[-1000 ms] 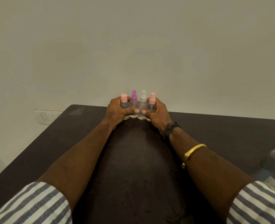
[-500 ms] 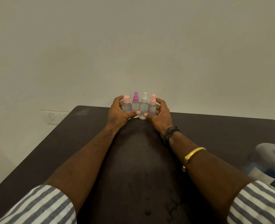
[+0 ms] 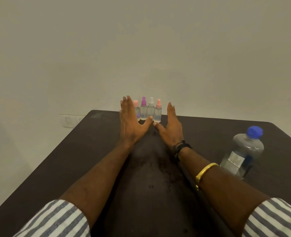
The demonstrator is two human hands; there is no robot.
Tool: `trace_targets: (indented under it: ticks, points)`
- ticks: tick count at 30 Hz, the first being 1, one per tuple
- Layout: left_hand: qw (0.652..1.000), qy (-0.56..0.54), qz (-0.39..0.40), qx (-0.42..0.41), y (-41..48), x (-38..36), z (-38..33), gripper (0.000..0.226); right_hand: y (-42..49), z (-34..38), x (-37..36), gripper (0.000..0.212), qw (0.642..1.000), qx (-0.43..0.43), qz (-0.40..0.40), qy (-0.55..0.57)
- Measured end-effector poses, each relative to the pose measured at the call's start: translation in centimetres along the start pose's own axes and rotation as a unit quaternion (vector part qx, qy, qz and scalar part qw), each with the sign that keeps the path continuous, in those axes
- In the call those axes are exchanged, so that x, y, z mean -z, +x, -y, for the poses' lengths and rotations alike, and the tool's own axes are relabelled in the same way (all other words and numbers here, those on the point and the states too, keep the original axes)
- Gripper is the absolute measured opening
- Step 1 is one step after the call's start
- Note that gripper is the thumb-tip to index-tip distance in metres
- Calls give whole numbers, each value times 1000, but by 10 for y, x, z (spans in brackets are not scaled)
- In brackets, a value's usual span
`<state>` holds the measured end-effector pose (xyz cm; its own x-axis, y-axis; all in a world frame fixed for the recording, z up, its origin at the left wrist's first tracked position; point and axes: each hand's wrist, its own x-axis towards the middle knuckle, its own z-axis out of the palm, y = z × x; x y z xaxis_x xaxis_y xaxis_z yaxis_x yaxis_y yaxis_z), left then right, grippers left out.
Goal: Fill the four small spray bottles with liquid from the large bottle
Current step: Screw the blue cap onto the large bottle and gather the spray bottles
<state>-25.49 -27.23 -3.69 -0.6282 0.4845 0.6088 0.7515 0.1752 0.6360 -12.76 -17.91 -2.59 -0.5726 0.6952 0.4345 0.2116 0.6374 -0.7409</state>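
Observation:
Four small clear spray bottles stand upright in a tight row at the far edge of the dark table (image 3: 55,159): a pink-capped one (image 3: 136,108), a purple-topped one (image 3: 143,109), a white-topped one (image 3: 151,109) and a pink-topped one (image 3: 158,112). My left hand (image 3: 130,124) is spread with straight fingers just left of the row and partly covers the leftmost bottle. My right hand (image 3: 171,125) is spread just right of the row, apart from it. The large clear bottle with a blue cap (image 3: 242,153) stands at the right, cap on.
A plain wall rises right behind the table's far edge. A white socket plate (image 3: 69,121) sits on the wall at the left. Small droplets (image 3: 151,186) speckle the tabletop between my forearms.
Both hands let go of the bottle row and opened, fingers now straight on either side. The view tilted so the large bottle shows fully at the right.

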Motion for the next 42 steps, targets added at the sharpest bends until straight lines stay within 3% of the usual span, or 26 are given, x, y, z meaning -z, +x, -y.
trace_targets:
  ticks: [5,12,23,32,35,39,42]
  points:
    - [992,89,37,-79,-26,11,-21,103,-28,12,16,84,997,44,7,-59]
    - [985,129,32,-114,-63,18,-51,91,-66,14,46,78,985,107,-4,-136]
    - [986,81,28,-146,-105,19,-99,86,-118,15,80,75,968,157,-36,-191]
    - [992,-13,66,-108,-126,13,-135,82,-140,14,107,67,971,140,-77,-178]
    - [991,-77,83,-71,-131,10,-148,67,-144,14,122,61,971,130,-109,-166]
    - [988,-112,45,-94,-136,1,-164,26,-148,9,141,46,965,116,-150,-181]
    - [988,-120,58,-75,-141,-8,-179,21,-153,4,154,37,963,87,-179,-183]
